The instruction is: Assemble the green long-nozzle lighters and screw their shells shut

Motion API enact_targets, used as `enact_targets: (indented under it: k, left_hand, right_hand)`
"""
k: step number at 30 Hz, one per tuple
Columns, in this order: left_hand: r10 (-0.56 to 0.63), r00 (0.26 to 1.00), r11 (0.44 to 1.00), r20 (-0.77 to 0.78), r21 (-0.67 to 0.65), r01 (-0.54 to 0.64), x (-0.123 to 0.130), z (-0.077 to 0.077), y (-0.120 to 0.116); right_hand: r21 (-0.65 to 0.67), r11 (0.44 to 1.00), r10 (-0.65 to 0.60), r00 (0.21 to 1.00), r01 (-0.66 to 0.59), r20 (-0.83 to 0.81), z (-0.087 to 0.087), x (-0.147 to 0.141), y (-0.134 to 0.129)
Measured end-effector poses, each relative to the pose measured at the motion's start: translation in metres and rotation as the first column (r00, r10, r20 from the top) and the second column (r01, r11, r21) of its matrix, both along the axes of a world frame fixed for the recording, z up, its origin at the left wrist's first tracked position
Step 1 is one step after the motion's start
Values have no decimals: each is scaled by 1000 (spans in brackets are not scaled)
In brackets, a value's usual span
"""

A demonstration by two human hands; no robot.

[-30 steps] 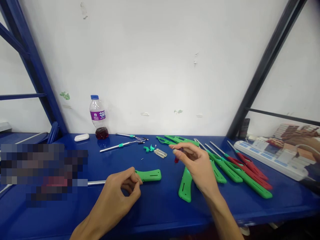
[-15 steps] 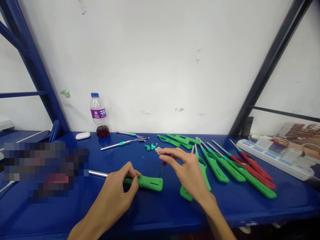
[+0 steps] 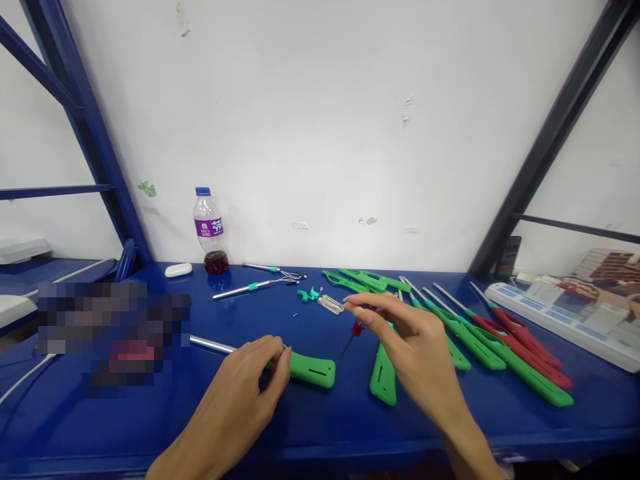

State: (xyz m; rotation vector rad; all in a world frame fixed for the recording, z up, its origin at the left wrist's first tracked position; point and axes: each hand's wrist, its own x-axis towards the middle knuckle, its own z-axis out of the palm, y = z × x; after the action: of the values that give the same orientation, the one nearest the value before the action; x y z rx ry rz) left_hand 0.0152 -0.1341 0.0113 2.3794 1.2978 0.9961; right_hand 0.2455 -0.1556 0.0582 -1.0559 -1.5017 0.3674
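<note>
My left hand (image 3: 250, 387) pinches the middle of a green long-necked lighter (image 3: 313, 371) lying on the blue table, its metal tube (image 3: 213, 345) pointing left and its slotted handle end to the right. Between the fingers of my right hand (image 3: 407, 340) is a screwdriver with a red handle (image 3: 358, 327); its thin shaft slants down toward the handle's end, the tip just right of it. Beyond my hands lie clear fuel tanks (image 3: 331, 304), small teal plastic parts (image 3: 309, 294) and a tiny screw (image 3: 295, 315). Another green lighter (image 3: 384, 377) lies partly hidden under my right hand.
Several green and red lighters (image 3: 525, 337) lie in a row at right, beside a white power strip (image 3: 565, 327). Green shell halves (image 3: 370, 280) and metal tubes with wires (image 3: 245, 290) lie toward the wall. A drink bottle (image 3: 210, 233) and a white case (image 3: 179, 270) stand at back left.
My right hand has shifted right with the screwdriver, away from the fuel tanks, which now show more fully. My left hand stays on the green lighter. The whole view has swung slightly left.
</note>
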Motion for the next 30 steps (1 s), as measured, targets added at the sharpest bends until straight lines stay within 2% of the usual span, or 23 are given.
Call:
enact_targets:
  k: [5,13,15,19,25,30]
  left_hand:
    - [-53,986,999,158,-4,55,6,-4,1]
    - [-3,979,989,203,-143,32,14,-13,-1]
    - [21,971,975,238,-221,34,16,-14,-1]
    - [78,918,906,388,-413,97,18,-13,2]
    - [162,869,870,468,-483,98,15,-12,5]
    - [166,861,861,480,-497,111,10,-12,7]
  right_hand:
    - [42,999,1,1000,-1,6,0,0,-2]
    - [61,998,9,1000,-10,11,0,0,-3]
    - [42,999,17,1000,-17,12,-1,0,-3]
    - [22,1000,9,1000,-9,23,-3,-2,-3]
    - [24,1000,14,1000,-14,-6,-2,-5,-2]
    - [41,999,23,999,-22,-27,-3,-6,0]
